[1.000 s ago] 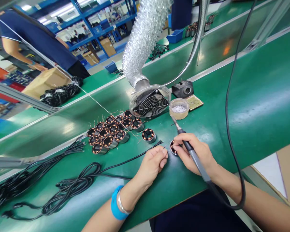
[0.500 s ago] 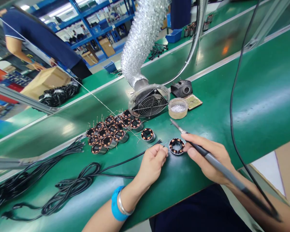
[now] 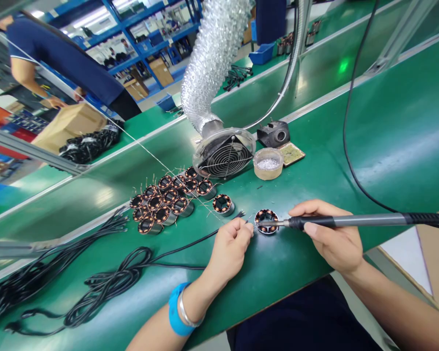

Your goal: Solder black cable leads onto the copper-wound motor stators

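Note:
My right hand [image 3: 332,236] is closed round the dark grip of a soldering iron [image 3: 369,220], held nearly level. Its metal tip lies over a copper-wound ring [image 3: 266,230] on the green bench. Just left of that ring, my left hand [image 3: 232,248] pinches the end of a black cable [image 3: 197,241], with thin wire at its fingertips. One more wound stator [image 3: 223,204] stands beyond my left hand, apart from a group of several similar stators [image 3: 163,213] with loose wire ends.
A fan guard [image 3: 225,157] on a silver duct [image 3: 215,58] stands behind the stators. Right of it are a solder bowl [image 3: 268,168], sponge tray [image 3: 291,154] and iron holder [image 3: 273,134]. Black cables [image 3: 106,282] lie left. A person [image 3: 69,63] handles a carton [image 3: 71,122] beyond.
The iron has swung from a steep slant to nearly level, and its tip has come down from near the solder bowl onto the ring. My left hand has hardly moved.

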`<state>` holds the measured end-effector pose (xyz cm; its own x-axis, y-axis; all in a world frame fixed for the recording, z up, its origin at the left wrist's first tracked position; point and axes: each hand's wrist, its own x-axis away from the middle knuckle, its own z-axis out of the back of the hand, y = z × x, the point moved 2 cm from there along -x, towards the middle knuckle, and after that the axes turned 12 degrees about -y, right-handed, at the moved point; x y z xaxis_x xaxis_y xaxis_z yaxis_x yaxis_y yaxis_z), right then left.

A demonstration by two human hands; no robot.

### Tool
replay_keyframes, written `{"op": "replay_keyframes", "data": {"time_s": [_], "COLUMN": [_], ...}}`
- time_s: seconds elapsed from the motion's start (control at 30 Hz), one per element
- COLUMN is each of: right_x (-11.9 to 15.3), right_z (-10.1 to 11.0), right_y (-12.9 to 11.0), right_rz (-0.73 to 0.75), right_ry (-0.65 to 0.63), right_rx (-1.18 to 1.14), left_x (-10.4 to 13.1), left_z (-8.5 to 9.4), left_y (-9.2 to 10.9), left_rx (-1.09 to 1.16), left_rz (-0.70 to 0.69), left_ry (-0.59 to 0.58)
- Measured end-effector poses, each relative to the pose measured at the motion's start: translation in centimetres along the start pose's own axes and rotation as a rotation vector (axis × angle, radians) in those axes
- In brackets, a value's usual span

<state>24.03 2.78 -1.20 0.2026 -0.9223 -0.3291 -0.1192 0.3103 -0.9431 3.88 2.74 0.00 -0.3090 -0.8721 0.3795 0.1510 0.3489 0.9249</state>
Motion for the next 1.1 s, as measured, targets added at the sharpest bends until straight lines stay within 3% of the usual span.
{"op": "replay_keyframes", "data": {"time_s": [0.23, 0.4, 0.57, 1.1], "right_x": [0.0, 0.1, 0.1, -0.1], "right_z": [-0.4, -1.2, -1.6, -1.0], "right_y": [-1.2, -3.2, -4.4, -4.3], "right_rz": [0.041, 0.187, 0.321, 0.31], "right_ry": [-0.068, -0.13, -0.158, -0.092], "right_rx": [0.131, 0.365, 0.419, 0.43], "left_x": [-0.1, 0.0, 0.1, 0.0], "left_z": [0.0, 0.0, 0.1, 0.2], "left_y": [0.0, -0.2, -0.4, -0.2], "left_rx": [-0.053, -0.065, -0.073, -0.063], "left_rz": [-0.007, -0.014, -0.018, 0.0], "left_ry": [0.011, 0.003, -0.003, -0.006]}}
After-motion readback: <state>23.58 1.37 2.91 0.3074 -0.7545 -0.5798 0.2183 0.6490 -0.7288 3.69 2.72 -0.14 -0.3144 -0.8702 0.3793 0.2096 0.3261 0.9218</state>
